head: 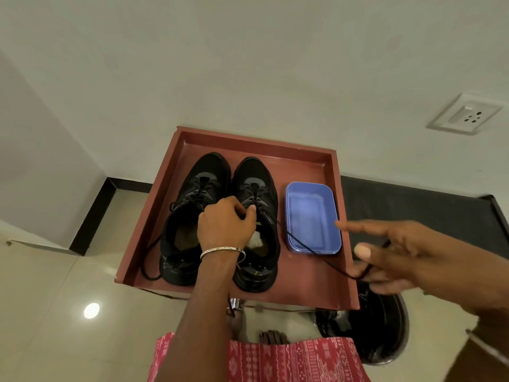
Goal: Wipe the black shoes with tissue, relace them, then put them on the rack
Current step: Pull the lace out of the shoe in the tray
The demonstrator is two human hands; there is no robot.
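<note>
Two black shoes stand side by side, toes away from me, on a reddish-brown tray [311, 288]: the left shoe [190, 216] and the right shoe [259, 194]. My left hand [224, 223] rests over the right shoe's tongue, fingers curled and pinching the lace at the eyelets. My right hand [407, 255] is off to the right, holding the black lace [311, 250] looped round its lower fingers, index finger straight. The lace runs taut from the right shoe across the blue container. A crumpled white tissue [256, 239] lies inside the right shoe.
A blue rectangular container [312, 217] sits on the tray right of the shoes. A black round bin [382, 323] stands on the floor below right. A white wall with a socket [465, 114] is behind. My feet show under the tray.
</note>
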